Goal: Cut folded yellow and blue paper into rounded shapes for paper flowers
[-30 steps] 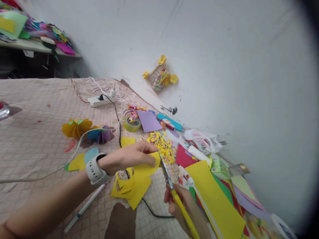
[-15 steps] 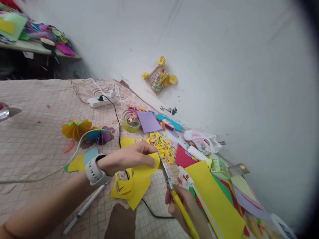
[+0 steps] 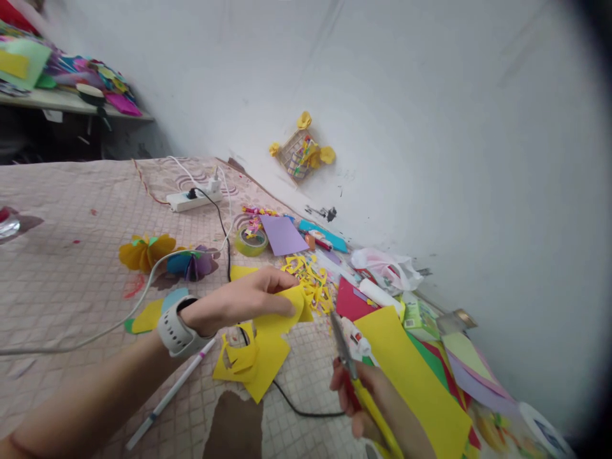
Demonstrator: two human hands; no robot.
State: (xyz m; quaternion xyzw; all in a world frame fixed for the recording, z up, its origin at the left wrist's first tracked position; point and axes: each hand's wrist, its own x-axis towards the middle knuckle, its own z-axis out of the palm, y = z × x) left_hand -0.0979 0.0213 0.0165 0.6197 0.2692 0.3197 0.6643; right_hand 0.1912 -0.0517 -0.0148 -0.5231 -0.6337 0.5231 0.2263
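Left hand (image 3: 241,299) is pinching a floppy yellow paper (image 3: 272,347), with the fingertips bent over its edge, so I can't see the thumb. Right hand (image 3: 356,424) is clenched round the scissors (image 3: 342,344). Their yellow plastic handle is half buried in the fist and runs off the bottom of the frame, and the steel blades are too blurry to tell if they're open. They're just right of the paper, not touching it. Shredded yellow scraps (image 3: 306,280) lie just past the paper, on a patterned bedspread (image 3: 57,299).

Head-worn camera, facing forward and down (sole view), close above left hand (image 3: 236,298), right hand (image 3: 368,401)
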